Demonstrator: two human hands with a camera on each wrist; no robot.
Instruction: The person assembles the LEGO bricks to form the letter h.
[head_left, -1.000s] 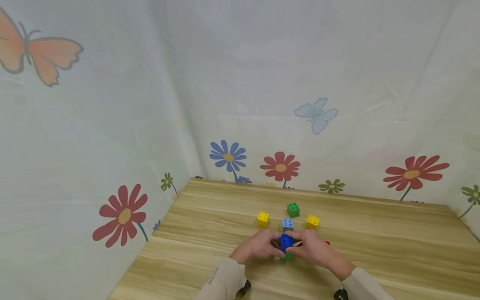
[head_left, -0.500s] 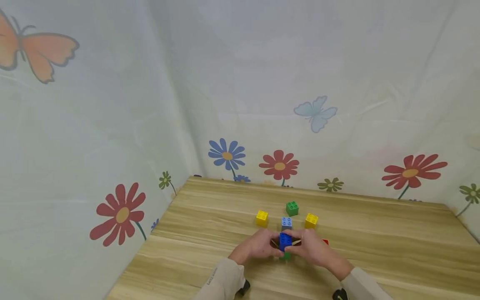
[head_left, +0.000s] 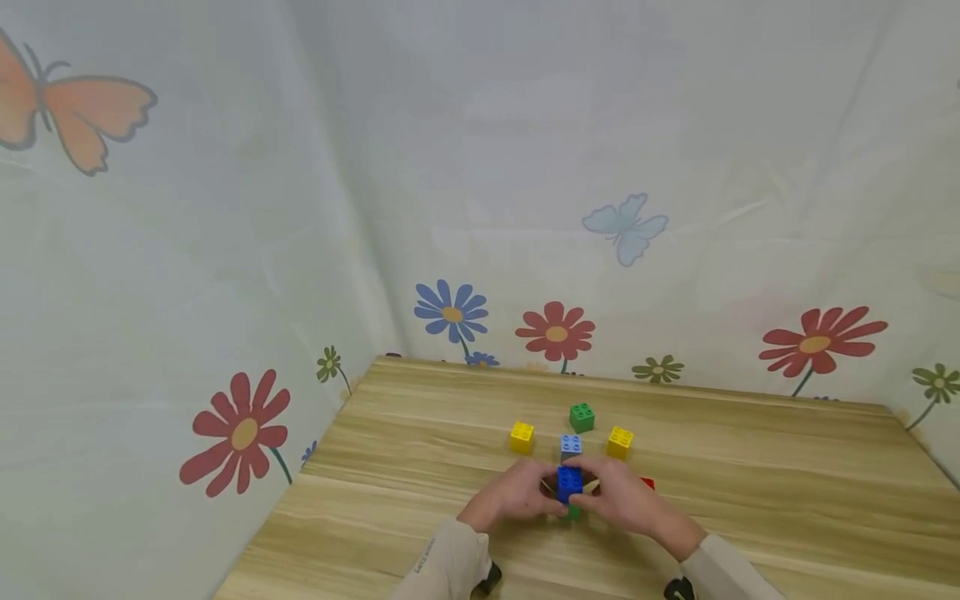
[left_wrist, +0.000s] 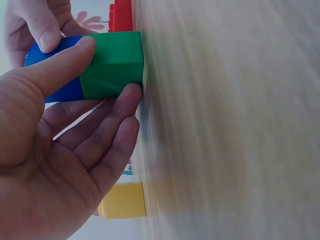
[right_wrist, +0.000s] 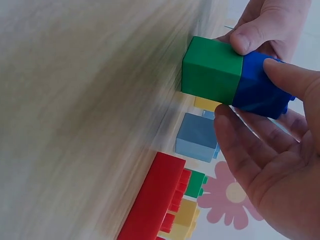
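A blue toy building brick sits end to end on a green toy building brick, making a short upright stack on the table. My left hand holds the stack from the left; in the left wrist view its thumb lies across the blue brick, tip at the seam. From the right, my right hand grips the blue brick, its thumb pressed on the side. The green brick's base meets the tabletop in the left wrist view. Studs show on top of the blue brick.
Beyond the hands stand a light blue brick, two yellow bricks and another green brick. A longer red brick lies right of the right hand, mostly hidden in the head view. A flower-printed curtain borders the wooden table.
The head view shifts slightly. Both hands keep their hold on the stacked bricks, with no clear movement of the bricks on the table.
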